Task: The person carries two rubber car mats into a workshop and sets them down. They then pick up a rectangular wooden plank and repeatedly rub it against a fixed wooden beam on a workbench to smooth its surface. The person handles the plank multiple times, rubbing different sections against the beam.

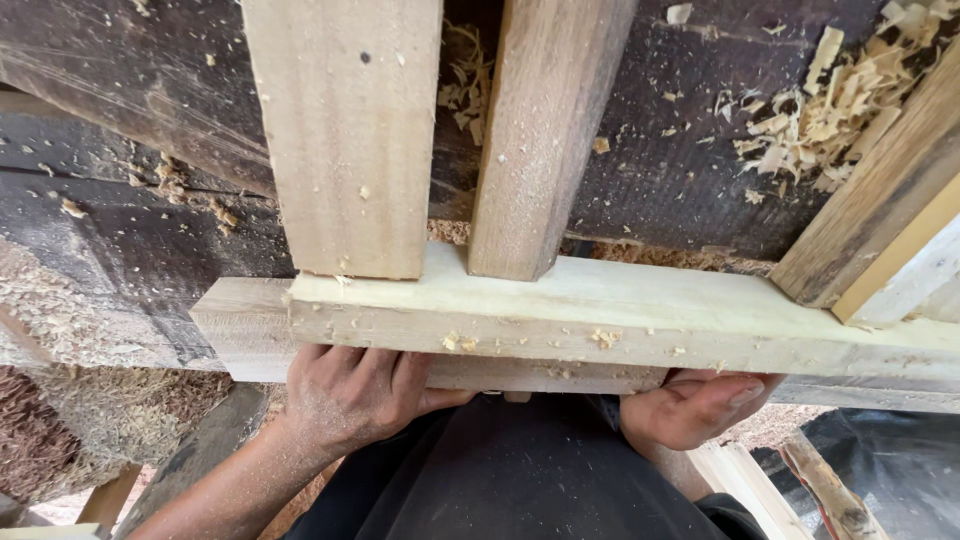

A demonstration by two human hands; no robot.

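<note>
A long pale wooden plank [620,315] lies crosswise on the near edge of a dark workbench [130,250], stacked on another plank [240,330]. My left hand [350,395] grips the near edge of the stack from below, dusted with sawdust. My right hand [700,405] holds the same edge further right, fingers curled under the wood. Two upright boards, a wide pale one [345,130] and a narrower brown one [545,130], butt against the plank's far side.
Wood shavings [830,110] are piled at the upper right of the bench. Slanted boards [890,230] lie at the right edge. Sawdust heaps [60,420] sit lower left; loose wood strips [820,490] lie lower right.
</note>
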